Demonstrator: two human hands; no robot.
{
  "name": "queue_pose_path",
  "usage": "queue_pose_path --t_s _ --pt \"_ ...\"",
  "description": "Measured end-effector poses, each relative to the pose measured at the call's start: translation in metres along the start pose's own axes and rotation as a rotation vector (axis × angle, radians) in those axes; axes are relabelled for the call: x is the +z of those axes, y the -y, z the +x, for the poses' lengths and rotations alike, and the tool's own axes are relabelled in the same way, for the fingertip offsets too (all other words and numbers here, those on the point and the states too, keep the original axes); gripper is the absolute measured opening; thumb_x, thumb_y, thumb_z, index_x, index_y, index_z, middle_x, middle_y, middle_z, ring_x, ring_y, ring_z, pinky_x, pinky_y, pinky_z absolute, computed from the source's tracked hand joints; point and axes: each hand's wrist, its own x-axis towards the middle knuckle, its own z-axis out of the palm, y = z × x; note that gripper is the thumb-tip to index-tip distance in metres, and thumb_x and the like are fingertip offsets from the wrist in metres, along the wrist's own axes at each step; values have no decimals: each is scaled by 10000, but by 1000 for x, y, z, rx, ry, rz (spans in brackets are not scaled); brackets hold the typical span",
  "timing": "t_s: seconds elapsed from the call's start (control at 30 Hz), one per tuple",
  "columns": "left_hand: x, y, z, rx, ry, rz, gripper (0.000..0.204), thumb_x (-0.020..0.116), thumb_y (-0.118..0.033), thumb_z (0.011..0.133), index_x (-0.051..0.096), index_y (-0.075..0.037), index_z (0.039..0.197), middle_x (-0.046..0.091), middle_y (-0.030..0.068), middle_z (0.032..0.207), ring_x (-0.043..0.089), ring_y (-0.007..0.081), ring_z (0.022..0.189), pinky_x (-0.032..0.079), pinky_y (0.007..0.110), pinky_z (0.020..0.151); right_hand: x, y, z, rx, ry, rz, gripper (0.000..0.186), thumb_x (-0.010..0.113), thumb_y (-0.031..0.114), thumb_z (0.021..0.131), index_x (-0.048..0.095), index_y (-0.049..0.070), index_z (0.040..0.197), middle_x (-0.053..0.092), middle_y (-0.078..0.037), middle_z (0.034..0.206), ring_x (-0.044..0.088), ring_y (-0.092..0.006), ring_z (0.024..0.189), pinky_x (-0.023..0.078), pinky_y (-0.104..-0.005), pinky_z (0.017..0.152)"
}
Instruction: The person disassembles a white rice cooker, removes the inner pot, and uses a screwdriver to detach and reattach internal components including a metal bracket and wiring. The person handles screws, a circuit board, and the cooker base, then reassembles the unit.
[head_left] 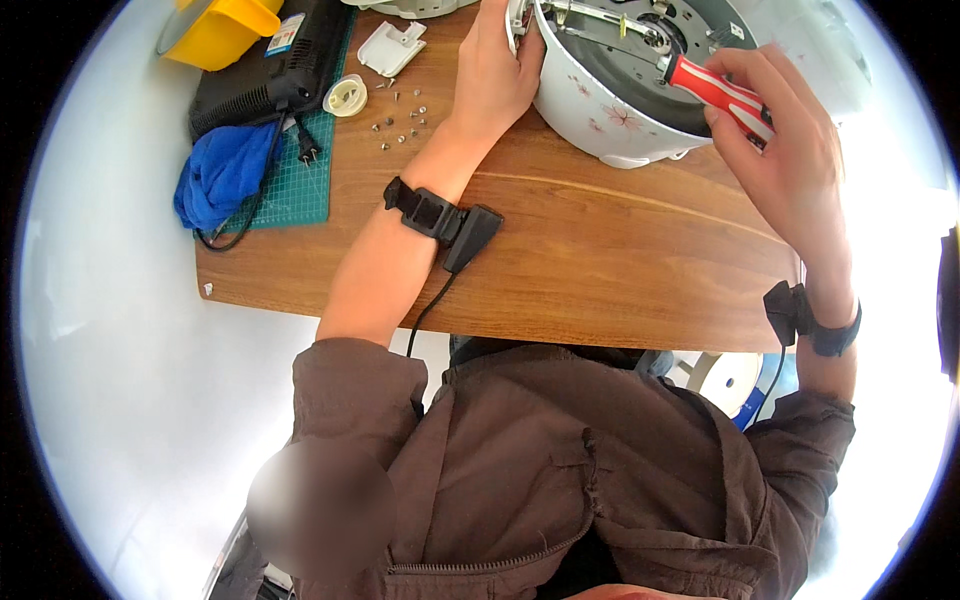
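it's the white housing at centre stage, sitting open at the far edge of the desk, pinkish flower prints on its wall, a dark plate and metal bracket showing inside. and here's the right hand, on the housing's right, fingers wrapped round a red-and-white screwdriver, its shaft angled in over the dark plate; whether the tip touches anything, i can't tell. over on the housing's left, the left hand grips the rim, thumb and fingers close together. out left of the housing, loose screws scatter beside a small round tub, a white plastic piece just beyond! further left of the housing, a black device, a yellow container, and a blue cloth on the green mat.
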Motion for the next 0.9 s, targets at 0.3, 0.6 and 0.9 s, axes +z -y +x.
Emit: queue_pose_path --t_s 0.3,0.6,0.9 --pt "-2 -14 5 -77 29 -43 634 561 76 967 409 -68 1566 597 261 1429 573 397 1361 470 412 1094 14 -7 7 -36 85 -119 258 680 173 966 682 101 1214 714 -69 1164 722 -239 1034 577 -366 865" --pt "-1 4 -1 7 28 -33 688 559 117 943 365 -40 1584 555 271 1483 524 406 1410 442 408 1123 17 2 12 24 84 -41 276 680 189 975 677 113 1241 714 -76 1170 724 -256 1091 581 -372 869" --pt "0 4 1 20 38 -48 693 540 134 947 349 -37 1591 539 266 1507 511 400 1424 434 398 1134 20 1 10 17 66 -68 273 672 209 988 676 124 1248 715 -75 1157 725 -247 1058 585 -361 870"
